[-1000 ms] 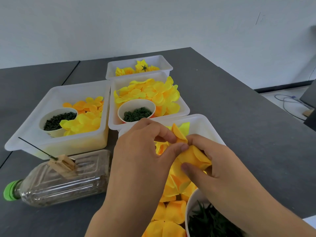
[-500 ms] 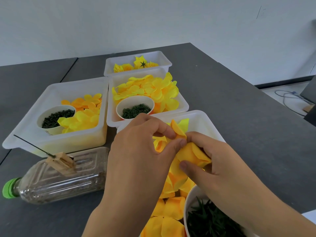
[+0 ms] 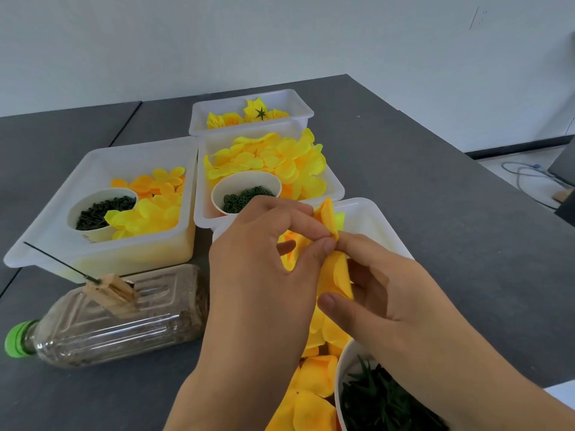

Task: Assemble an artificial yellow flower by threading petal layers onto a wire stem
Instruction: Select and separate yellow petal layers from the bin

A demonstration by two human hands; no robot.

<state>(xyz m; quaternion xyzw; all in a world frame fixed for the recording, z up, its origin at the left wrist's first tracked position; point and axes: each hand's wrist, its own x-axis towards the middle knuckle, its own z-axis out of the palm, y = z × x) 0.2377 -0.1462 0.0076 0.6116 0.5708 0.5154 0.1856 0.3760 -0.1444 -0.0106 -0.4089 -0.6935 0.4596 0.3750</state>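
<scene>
Both hands meet over the nearest white tray [image 3: 370, 213]. Left hand [image 3: 264, 275] pinches a yellow-orange fabric petal layer [image 3: 334, 272] at its top between thumb and forefinger; right hand [image 3: 382, 293] grips the same layer from the other side, thumb under its lower edge. The layer is folded, its long axis running near to far, upper tip pointing away from the person.

Four white plastic trays in all, each with loose yellow petals. Three round white cups: two hold small dark green pieces, the nearest cup [image 3: 342, 368] spiky green ones.

Thin dark wire stem [image 3: 59, 264], clamped in a wooden clothespin [image 3: 110, 293] on a clear ribbed bottle [image 3: 118, 318] lying on the grey tabletop [image 3: 435, 213], points up-left.
</scene>
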